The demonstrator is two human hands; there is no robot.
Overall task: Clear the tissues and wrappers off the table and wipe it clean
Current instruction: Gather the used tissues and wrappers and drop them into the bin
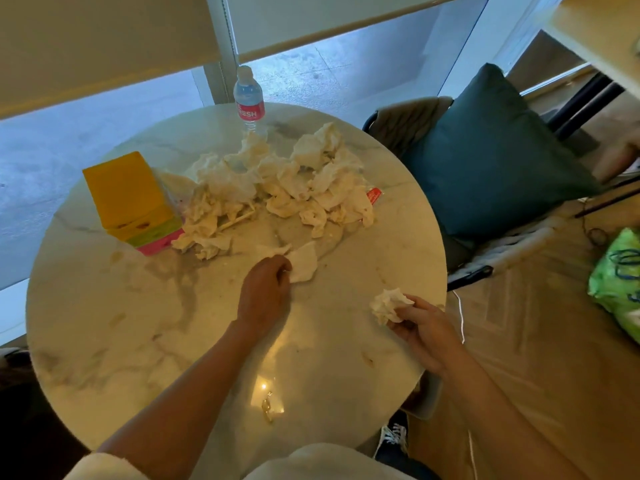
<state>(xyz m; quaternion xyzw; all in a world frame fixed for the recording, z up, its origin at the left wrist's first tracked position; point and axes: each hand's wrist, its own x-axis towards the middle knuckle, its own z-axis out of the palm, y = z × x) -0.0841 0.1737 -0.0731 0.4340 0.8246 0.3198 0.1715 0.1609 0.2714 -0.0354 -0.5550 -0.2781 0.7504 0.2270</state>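
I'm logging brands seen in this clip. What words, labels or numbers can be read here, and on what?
"ESH", white letters on the red label of the water bottle; the letters before them are cut off by the bottle's curve.
Red wrapper at the edge of the tissue pile: print too small to read.
Yellow box: marks on its side too blurred to read.
Green bag on the floor: blue marks, not legible.

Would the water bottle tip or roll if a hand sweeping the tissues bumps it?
The water bottle stands tall and narrow, so it may well tip. Its round body would then probably roll toward the table edge close behind it.
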